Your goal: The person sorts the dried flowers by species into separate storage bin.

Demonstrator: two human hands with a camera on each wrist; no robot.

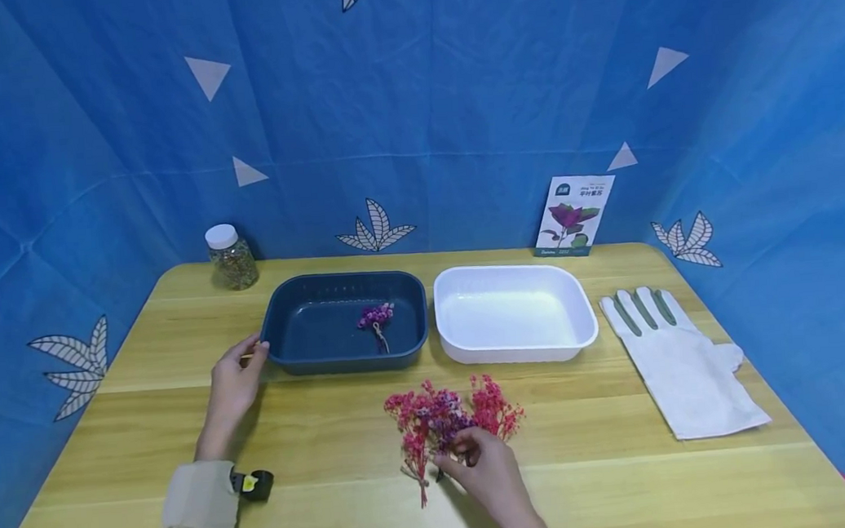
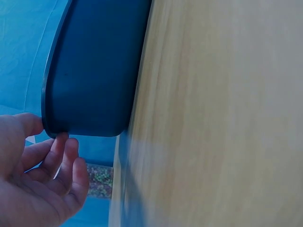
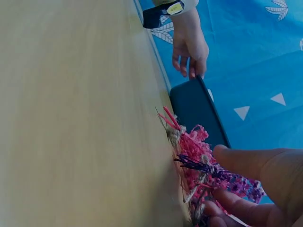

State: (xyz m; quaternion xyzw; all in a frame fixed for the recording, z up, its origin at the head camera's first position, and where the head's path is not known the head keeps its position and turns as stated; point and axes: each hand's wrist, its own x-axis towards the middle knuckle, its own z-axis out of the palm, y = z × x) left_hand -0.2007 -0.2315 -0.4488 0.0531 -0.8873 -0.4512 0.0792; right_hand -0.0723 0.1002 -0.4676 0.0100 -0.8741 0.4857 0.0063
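My left hand point(image 1: 234, 383) holds the near left corner of a dark blue basin point(image 1: 349, 366). In the left wrist view its thumb and a fingertip lie at the basin's rim point(image 2: 44, 94). Inside the basin rests a small tied purple flower bunch point(image 1: 376, 316). My right hand point(image 1: 490, 465) pinches another purple flower bunch point(image 3: 229, 179) between thumb and fingers, low over the table. Beside it lie a pink flower bunch point(image 1: 415, 453) on the left and a second pink bunch point(image 1: 495, 406) on the right. The right fingers partly hide the stems in the head view.
Right of the blue basin stands a white basin point(image 1: 520, 355). A lidded jar point(image 1: 233, 261) is at the back left, and a seed packet point(image 1: 574, 216) leans at the back right. White gloves point(image 1: 695, 376) lie near the right edge of the wooden table point(image 1: 319, 467). Blue cloth surrounds it.
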